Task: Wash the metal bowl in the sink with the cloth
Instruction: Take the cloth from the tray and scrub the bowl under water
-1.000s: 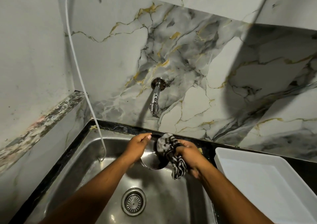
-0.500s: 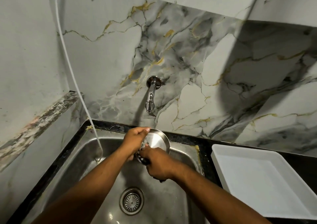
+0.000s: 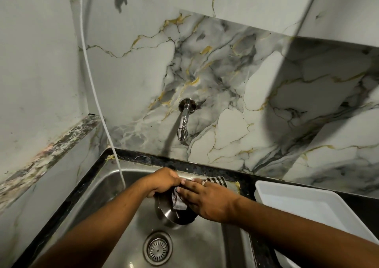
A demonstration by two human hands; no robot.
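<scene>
A shiny metal bowl [image 3: 170, 214] hangs over the steel sink [image 3: 98, 187], tilted with its outer side towards me. My left hand [image 3: 164, 180] grips its upper rim. My right hand [image 3: 207, 199] lies flat on the bowl's outside and presses a black-and-white checked cloth [image 3: 178, 201] against it. One end of the cloth sticks out behind my right fingers near the sink's back rim. Most of the bowl's top is hidden under both hands.
A wall tap [image 3: 183, 122] sticks out above the sink; no water runs from it. The drain [image 3: 158, 248] lies below the bowl. A white hose [image 3: 96, 95] hangs into the sink's left corner. A white plastic tray [image 3: 313, 210] stands on the dark counter at right.
The bowl has turned over: its inside faced me before, and its outer side does so at this moment. My right hand moved with the cloth from inside the bowl onto its outside.
</scene>
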